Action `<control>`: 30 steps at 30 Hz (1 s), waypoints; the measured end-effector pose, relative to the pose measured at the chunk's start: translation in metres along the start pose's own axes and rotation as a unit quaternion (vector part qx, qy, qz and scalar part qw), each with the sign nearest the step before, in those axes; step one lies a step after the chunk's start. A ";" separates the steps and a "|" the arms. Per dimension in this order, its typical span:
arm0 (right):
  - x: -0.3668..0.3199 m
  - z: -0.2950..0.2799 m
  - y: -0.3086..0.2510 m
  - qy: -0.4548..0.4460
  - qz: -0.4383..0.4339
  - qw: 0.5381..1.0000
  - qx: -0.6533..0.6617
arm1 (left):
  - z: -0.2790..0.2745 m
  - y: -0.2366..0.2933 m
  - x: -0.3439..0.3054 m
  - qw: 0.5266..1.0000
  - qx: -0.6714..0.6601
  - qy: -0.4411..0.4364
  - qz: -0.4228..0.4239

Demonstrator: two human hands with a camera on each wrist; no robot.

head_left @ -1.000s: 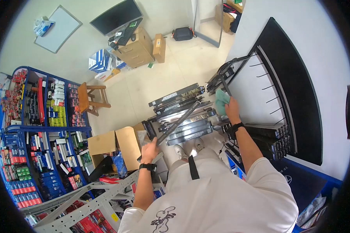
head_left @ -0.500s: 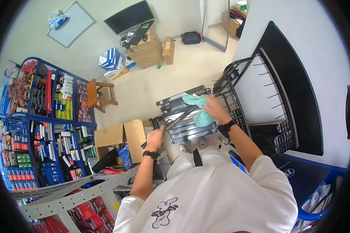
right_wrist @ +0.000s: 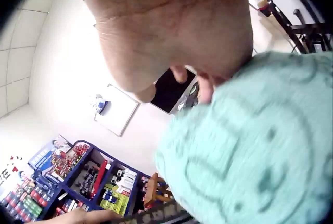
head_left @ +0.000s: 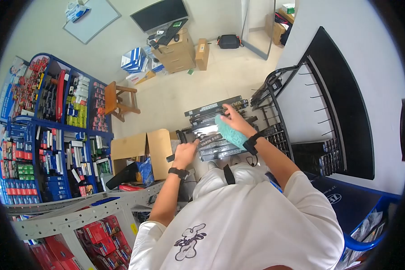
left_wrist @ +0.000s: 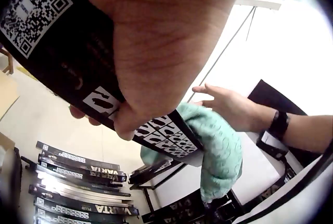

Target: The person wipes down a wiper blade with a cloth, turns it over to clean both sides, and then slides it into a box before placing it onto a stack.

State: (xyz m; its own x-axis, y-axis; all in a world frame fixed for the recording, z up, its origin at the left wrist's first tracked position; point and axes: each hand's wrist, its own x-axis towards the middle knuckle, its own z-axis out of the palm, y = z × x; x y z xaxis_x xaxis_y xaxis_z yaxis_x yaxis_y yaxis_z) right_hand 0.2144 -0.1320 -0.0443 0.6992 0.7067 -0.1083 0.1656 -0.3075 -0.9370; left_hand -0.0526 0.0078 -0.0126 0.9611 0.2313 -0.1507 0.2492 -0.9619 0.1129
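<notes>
My left hand (head_left: 184, 155) grips a long black box marked VARTA (head_left: 208, 142), its thumb and fingers round the box (left_wrist: 57, 42) in the left wrist view. The right hand (head_left: 238, 124) is near the box's far end, visible fingers spread and extended. A green cloth (head_left: 231, 136) hangs against its lower side and lies over the box's end in the left wrist view. Close up in the right wrist view, the cloth (right_wrist: 250, 146) covers part of that hand (right_wrist: 171, 42); whether hidden fingers hold it, I cannot tell.
Several long black boxes (head_left: 213, 108) lie on the floor beyond my hands. An open cardboard box (head_left: 159, 153) is at left, before stocked blue shelves (head_left: 54, 129). A wooden stool (head_left: 111, 100) stands behind. At right is a black rack (head_left: 278, 112) with hooks.
The right hand has come in from the right with the cloth to the held box, and its fingers have spread. The left hand still grips the box, which is turned differently.
</notes>
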 end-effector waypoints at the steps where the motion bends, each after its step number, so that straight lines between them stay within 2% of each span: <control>1: -0.006 -0.005 0.005 -0.087 -0.019 0.996 0.012 | -0.002 0.000 -0.002 1.000 -0.013 0.007 -0.007; 2: -0.012 -0.008 0.011 -0.173 -0.037 0.984 0.025 | -0.004 0.000 -0.003 1.000 -0.014 0.006 -0.010; 3: -0.016 -0.011 0.012 -0.176 -0.036 0.983 0.025 | -0.005 0.000 -0.002 1.000 -0.016 -0.009 -0.024; 4: -0.021 -0.015 0.014 -0.214 -0.084 0.969 -0.084 | -0.006 0.001 -0.002 0.999 -0.019 -0.025 -0.038; 6: -0.029 -0.021 0.014 -0.279 -0.176 0.897 -0.295 | -0.009 0.002 -0.002 0.998 -0.019 -0.035 -0.038; 8: -0.034 -0.020 0.023 -0.272 -0.165 0.903 -0.288 | -0.008 0.004 -0.001 0.998 -0.019 -0.048 -0.034; 10: -0.025 -0.016 0.054 -0.267 -0.212 0.927 -0.157 | -0.005 0.005 0.002 0.998 -0.005 -0.056 -0.024; 11: -0.026 -0.016 0.061 -0.266 -0.211 0.928 -0.157 | -0.004 0.005 0.003 0.998 -0.005 -0.056 -0.021; 13: -0.032 -0.020 0.052 -0.232 -0.249 0.930 -0.137 | -0.002 0.006 0.004 0.998 -0.001 -0.056 -0.022; 17: -0.034 -0.021 0.028 -0.229 -0.245 0.937 -0.095 | 0.001 0.004 0.004 0.998 0.003 -0.053 -0.016; 19: -0.034 -0.020 0.008 -0.168 -0.240 0.956 -0.016 | 0.005 0.003 0.005 0.998 0.005 -0.065 -0.020; 20: -0.033 -0.017 0.004 -0.168 -0.240 0.956 -0.014 | 0.007 0.002 0.004 0.998 0.006 -0.067 -0.020; 22: -0.025 -0.014 0.000 -0.137 -0.157 0.977 0.047 | 0.007 0.003 0.005 0.996 0.008 -0.083 -0.025; 23: -0.021 -0.009 0.002 -0.094 -0.180 0.978 0.045 | 0.008 0.002 0.003 0.996 0.010 -0.084 -0.025; 24: -0.021 -0.005 0.005 -0.094 -0.180 0.978 0.046 | 0.006 0.004 0.002 0.997 0.002 -0.079 -0.021; 26: -0.025 0.003 0.010 0.038 -0.199 0.979 0.010 | 0.003 0.008 -0.001 0.997 -0.007 -0.074 -0.019; 28: -0.026 0.007 0.025 0.041 -0.185 0.982 -0.001 | -0.004 0.011 0.000 0.998 -0.007 -0.067 -0.003; 30: -0.028 0.012 0.033 -0.007 -0.116 0.993 -0.032 | -0.003 0.013 -0.002 0.998 -0.010 -0.054 -0.004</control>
State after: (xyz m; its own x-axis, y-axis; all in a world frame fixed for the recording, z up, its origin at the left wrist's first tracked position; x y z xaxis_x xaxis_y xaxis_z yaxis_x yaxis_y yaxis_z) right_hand 0.1921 -0.1538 -0.0763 0.6278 0.7716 0.1029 0.3652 -0.1752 -0.9143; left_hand -0.0514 -0.0043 -0.0076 0.9407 0.2215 -0.2570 0.2607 -0.9566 0.1300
